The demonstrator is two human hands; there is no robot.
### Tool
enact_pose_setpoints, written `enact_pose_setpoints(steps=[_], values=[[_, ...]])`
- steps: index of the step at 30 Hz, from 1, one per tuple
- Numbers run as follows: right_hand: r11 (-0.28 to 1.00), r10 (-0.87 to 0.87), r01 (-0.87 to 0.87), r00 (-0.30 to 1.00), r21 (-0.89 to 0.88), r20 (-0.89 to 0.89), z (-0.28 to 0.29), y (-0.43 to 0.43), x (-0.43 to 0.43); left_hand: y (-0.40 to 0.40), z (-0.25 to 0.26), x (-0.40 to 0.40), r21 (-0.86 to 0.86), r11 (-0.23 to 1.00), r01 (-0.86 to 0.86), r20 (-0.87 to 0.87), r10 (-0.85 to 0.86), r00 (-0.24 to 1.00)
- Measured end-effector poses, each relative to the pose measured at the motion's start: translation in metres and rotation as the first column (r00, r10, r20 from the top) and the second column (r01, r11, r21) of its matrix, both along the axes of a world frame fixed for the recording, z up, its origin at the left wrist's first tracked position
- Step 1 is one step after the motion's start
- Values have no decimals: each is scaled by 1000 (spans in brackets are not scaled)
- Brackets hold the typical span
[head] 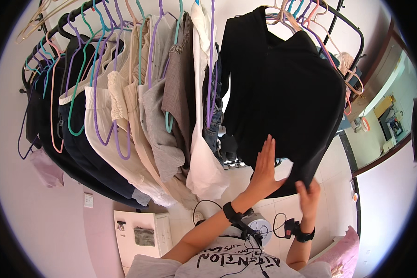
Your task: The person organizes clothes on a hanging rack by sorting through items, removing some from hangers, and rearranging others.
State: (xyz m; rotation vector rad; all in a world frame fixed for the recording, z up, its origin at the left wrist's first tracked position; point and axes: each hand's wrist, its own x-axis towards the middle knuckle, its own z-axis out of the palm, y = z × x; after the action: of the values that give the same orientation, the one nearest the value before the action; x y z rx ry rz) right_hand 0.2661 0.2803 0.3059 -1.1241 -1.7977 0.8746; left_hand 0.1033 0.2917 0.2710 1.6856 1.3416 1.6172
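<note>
A black long-sleeved top (285, 87) hangs from a hanger at the right part of a black metal clothes rack (356, 29). My left hand (264, 166) lies flat against the lower front of the top, fingers straight and pointing up the cloth. Lower right, my right hand (308, 191) pinches the dark cloth at the hem or a sleeve end; which of these it is, I cannot tell. Both wrists wear black straps, and a small device with a cable sits by the right one.
Left of the top hang trousers, a grey garment (163, 128), a white garment (206, 166) and jeans (213, 128) on coloured hangers. Bare hangers (354, 87) crowd the rack's right end. A white cabinet (161, 229) stands lower left, a round-topped object (260, 229) below my hands, pink bedding (342, 248) lower right.
</note>
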Motion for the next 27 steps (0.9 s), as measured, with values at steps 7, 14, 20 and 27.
enact_pose_setpoints(steps=[7,14,20,27], values=[[861,267,-325,943,391,197,16,-22,-54,-11,21,-15,214,968,133,341,-202,918],[792,422,-249,883,557,-205,42,13,-85,-41,54,-59,167,984,-59,501,-33,865],[887,329,-162,878,433,-346,60,68,-125,-67,60,-97,21,993,-113,948,16,319],[923,239,-43,842,381,-483,77,91,-128,-77,51,-140,21,825,-565,667,410,623]])
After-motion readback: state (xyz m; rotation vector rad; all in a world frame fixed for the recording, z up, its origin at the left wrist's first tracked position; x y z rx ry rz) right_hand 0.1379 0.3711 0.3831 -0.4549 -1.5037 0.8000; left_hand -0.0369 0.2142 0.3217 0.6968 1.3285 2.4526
